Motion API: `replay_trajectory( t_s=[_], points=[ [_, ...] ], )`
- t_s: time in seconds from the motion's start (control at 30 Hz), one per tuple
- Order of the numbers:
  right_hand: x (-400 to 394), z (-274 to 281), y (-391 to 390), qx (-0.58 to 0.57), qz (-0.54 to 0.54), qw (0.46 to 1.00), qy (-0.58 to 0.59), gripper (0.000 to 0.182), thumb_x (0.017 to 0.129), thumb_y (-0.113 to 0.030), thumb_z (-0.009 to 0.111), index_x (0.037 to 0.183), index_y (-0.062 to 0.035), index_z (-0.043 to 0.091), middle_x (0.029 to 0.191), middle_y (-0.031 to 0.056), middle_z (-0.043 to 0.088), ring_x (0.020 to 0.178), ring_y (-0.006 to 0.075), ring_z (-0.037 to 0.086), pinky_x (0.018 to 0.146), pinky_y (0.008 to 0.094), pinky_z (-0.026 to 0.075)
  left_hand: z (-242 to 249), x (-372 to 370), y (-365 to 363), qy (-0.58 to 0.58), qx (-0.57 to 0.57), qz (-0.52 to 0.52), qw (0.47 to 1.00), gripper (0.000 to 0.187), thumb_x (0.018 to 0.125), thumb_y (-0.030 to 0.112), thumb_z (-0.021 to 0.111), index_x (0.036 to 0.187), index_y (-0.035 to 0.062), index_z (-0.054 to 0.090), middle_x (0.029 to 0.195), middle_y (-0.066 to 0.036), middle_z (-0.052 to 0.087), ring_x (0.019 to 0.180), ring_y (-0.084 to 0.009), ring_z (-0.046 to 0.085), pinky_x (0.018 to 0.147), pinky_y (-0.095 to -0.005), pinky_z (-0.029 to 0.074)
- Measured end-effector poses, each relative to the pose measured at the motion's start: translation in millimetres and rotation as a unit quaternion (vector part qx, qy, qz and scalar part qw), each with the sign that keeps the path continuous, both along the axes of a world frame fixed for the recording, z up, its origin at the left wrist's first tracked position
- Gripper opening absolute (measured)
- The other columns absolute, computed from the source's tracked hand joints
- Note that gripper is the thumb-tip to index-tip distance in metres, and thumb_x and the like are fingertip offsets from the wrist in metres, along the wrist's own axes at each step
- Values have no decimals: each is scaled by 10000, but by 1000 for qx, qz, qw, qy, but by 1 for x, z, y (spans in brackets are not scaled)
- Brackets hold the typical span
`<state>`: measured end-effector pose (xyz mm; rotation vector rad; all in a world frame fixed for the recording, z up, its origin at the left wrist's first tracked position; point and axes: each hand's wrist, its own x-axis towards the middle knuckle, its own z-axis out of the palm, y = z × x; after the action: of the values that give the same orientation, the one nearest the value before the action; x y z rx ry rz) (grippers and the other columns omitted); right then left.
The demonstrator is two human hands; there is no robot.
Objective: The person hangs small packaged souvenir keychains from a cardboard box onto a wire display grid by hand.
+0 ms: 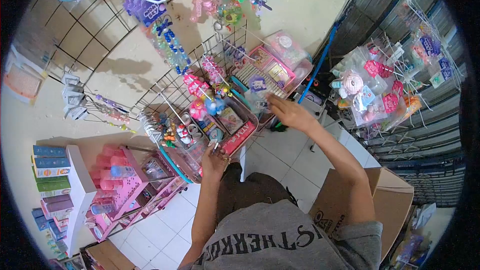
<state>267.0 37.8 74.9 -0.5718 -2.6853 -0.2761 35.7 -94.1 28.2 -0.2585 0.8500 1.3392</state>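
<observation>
My right hand (pixel 290 112) pinches the edge of a small clear plastic packet with a purple label (pixel 258 84). The packet hangs over the trays, in front of a cream grid-like item (pixel 250 76). My left hand (pixel 214 163) is lower, at the front rim of a metal mesh tray (pixel 192 160). Its fingers are drawn together around something small and whitish that I cannot make out. Beside it lies a red box with white letters (pixel 239 139). Small figure trinkets (pixel 184 132) and pink and blue plush charms (pixel 206 107) hang just behind.
A wire grid (pixel 92 37) on the wall carries hooks with bead straps (pixel 172 50). Bagged accessories (pixel 367 82) hang at right by a metal shutter (pixel 425 155). An open cardboard box (pixel 392 187) stands at my right; a pink shelf (pixel 132 182) is at left.
</observation>
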Motion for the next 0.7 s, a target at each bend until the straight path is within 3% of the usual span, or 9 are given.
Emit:
replay_trajectory(
  t_s=[0.07,0.27,0.33,0.7],
  points=[
    [5,-8,10,1,-29,998,51,187,670,-33,487,843,37,468,1013,153,476,904,250,501,673,280,457,-18,-4,0,7,2,15,1000,182,698,166,526,820,53,451,678,-47,484,611,-158,458,521,-278,388],
    [4,-14,38,-35,-72,997,21,411,544,-13,532,940,24,430,1120,146,389,1028,259,402,781,311,402,-25,-8,-2,-1,7,31,999,152,722,166,490,797,37,463,702,-47,483,612,-151,449,518,-260,380],
    [-3,-11,42,-32,-76,996,-17,251,688,-66,438,919,30,427,1077,165,418,1001,262,422,757,294,414,-23,-10,-2,8,7,31,999,143,727,160,480,793,34,464,710,-48,480,614,-148,443,517,-253,376],
    [-14,-40,59,-59,-91,994,-2,246,722,-91,420,948,6,425,1070,148,430,981,255,436,755,298,416,-28,-20,-1,7,-14,55,998,107,741,170,449,721,67,472,643,-15,485,603,-127,449,520,-257,360]
  ],
)
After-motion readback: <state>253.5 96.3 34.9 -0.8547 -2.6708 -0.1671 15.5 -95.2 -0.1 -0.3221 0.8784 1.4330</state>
